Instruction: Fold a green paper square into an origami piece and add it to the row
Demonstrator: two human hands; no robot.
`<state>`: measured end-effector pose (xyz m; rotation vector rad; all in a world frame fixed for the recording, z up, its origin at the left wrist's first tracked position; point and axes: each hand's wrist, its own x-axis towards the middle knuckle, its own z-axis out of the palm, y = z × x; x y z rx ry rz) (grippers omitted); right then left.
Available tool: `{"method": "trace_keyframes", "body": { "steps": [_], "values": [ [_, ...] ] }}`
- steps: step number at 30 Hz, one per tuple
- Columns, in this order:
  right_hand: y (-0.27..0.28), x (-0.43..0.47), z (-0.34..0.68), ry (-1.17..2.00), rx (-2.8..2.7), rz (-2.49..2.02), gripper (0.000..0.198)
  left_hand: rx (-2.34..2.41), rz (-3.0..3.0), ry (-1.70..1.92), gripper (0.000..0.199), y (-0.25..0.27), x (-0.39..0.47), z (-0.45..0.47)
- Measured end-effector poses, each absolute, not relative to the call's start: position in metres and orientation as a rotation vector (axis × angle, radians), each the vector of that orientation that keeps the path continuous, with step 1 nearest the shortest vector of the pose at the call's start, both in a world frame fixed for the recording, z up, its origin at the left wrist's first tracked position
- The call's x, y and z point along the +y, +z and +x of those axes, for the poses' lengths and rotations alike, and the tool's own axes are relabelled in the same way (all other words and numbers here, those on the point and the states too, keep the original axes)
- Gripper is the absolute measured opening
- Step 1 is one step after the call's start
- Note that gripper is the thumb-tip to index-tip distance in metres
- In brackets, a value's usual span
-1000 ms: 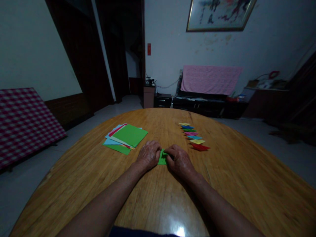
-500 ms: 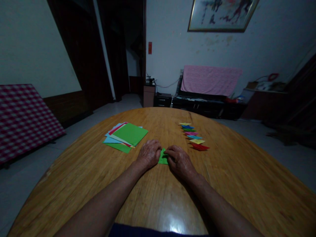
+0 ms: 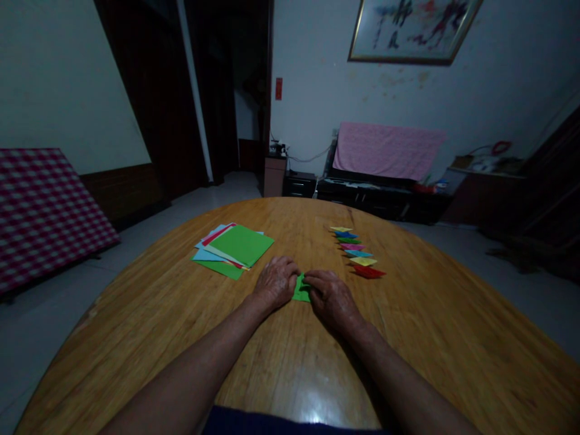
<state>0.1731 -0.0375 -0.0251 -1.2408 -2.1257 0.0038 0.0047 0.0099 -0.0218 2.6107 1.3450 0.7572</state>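
Observation:
A small folded piece of green paper (image 3: 302,291) lies on the table between my hands. Its left edge is under the curled fingers of my left hand (image 3: 277,282), which press it against the wood. My right hand (image 3: 332,297) grips the right side, thumb and fingers pinched on a raised fold. Both hands cover part of the paper, so its full outline is hidden. Ahead and to the right stands a row of several small folded paper boats in different colours, the red boat (image 3: 368,272) nearest to me.
Left of my hands lies a loose stack of coloured paper sheets (image 3: 242,244), a green one on top. The round wooden table (image 3: 181,374) curves away on all sides. Beyond it are a low black cabinet (image 3: 362,194) and a pink cloth (image 3: 387,151).
The view has shifted very slightly. Both hands stay on the green paper in nearly the same pose, the right fingers a touch flatter over the fold.

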Motion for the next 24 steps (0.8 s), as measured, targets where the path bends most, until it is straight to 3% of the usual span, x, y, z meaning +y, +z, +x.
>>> {"method": "trace_keyframes", "body": {
  "steps": [24],
  "values": [
    [-0.0275,-0.0367,0.1742,-0.028,-2.134,-1.220,0.030,1.322,2.623,0.797,0.022,-0.0256,0.0126,0.0038]
  ]
}}
